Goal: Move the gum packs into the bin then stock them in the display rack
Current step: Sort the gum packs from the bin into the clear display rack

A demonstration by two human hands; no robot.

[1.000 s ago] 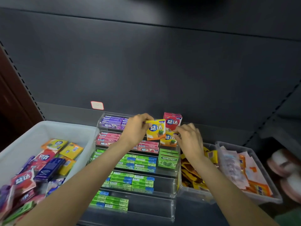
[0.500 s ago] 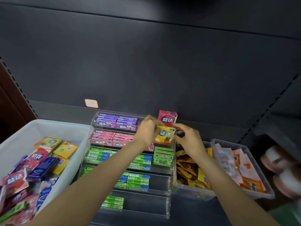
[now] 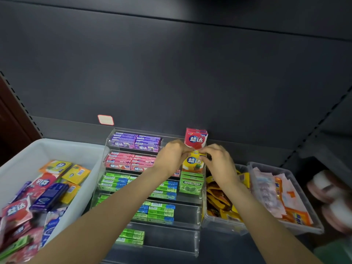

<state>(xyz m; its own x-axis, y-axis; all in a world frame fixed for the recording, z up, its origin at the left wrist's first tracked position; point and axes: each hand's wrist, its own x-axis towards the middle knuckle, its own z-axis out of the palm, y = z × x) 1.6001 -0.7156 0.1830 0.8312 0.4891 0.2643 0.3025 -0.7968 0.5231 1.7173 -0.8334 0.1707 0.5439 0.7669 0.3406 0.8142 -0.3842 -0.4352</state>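
Up at the right end of the rack's [image 3: 198,189] second tier, both hands meet on one yellow pack [image 3: 193,162]. Left hand [image 3: 172,156] and right hand [image 3: 219,159] each pinch its top edge from their own side, so the grip is closed on the pack, fingertips nearly touching over it. Pack stands upright, long axis vertical, face toward the camera, right under the red pack [image 3: 196,138] on the top tier and just above the green Doublemint box [image 3: 192,183]. Looks to me like it's being seated in its slot, basically straight below the fingers, so the next bit is just a small push down and back, then letting go. Neither hand is nearer really, they're about even. Plenty more packs wait in the white bin [image 3: 62,151] off to the left, well apart from this corner.
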